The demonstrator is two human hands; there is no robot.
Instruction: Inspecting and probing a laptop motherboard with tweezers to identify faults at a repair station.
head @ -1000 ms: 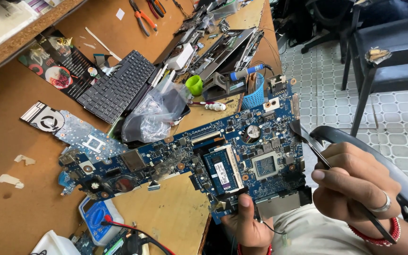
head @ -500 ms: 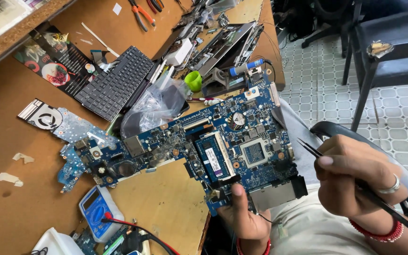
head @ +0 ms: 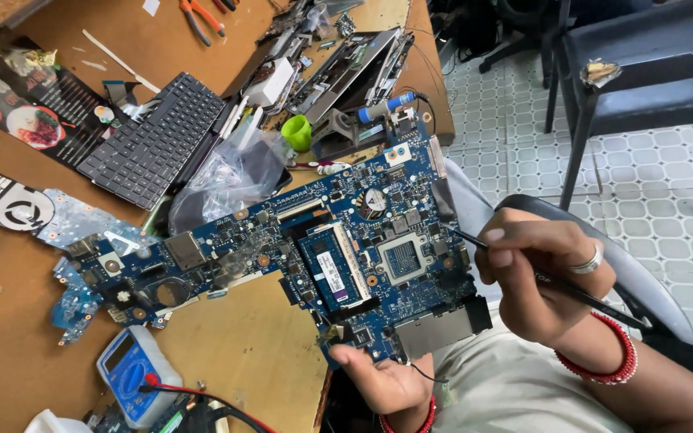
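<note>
The right hand wears a silver ring on one finger and red bangles at the wrist. The left hand wears red bangles too, above a pale garment.

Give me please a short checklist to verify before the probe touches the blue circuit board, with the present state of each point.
1. Left hand supports the circuit board at its near edge: ok.
2. Right hand has a firm grip on the thin black probe: ok.
3. Probe tip is at the board's right edge, near the square chip: ok.
4. Far end of the board rests on the wooden table: cannot tell.
5. Blue multimeter with its leads is within reach: ok.
6. Plastic bag is free of the board: not ok.
</note>
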